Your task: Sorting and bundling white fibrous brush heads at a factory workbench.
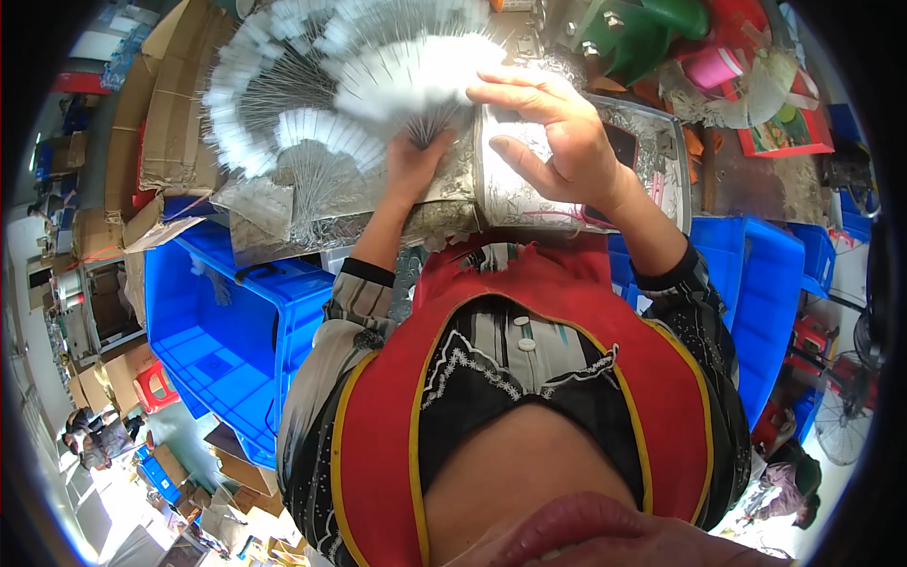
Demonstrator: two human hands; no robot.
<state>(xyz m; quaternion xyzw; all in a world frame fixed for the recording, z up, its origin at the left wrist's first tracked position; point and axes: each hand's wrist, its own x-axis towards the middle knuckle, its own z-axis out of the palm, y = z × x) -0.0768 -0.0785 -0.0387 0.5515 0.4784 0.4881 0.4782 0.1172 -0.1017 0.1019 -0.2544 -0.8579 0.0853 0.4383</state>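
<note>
My left hand (416,168) is closed round the gathered lower ends of a bundle of thin wire stems with white tips (416,80). They look like small wire brushes, and their tips spread upward in a fan, partly washed out by glare. Just right of the fan is my right hand (567,137), fingers stretched and thumb apart, holding nothing. Its fingertips are at the fan's right edge; whether they touch it I cannot tell. More fanned bundles of the same white-tipped wires (274,90) lie on the worktable to the left.
A pale tray (515,184) lies under my right hand. Cardboard (179,118) stands at the left of the table. Blue bins (222,312) flank me below it. At the far right are a green object (652,42), a pink cup-like thing (710,68) and a red box (784,132).
</note>
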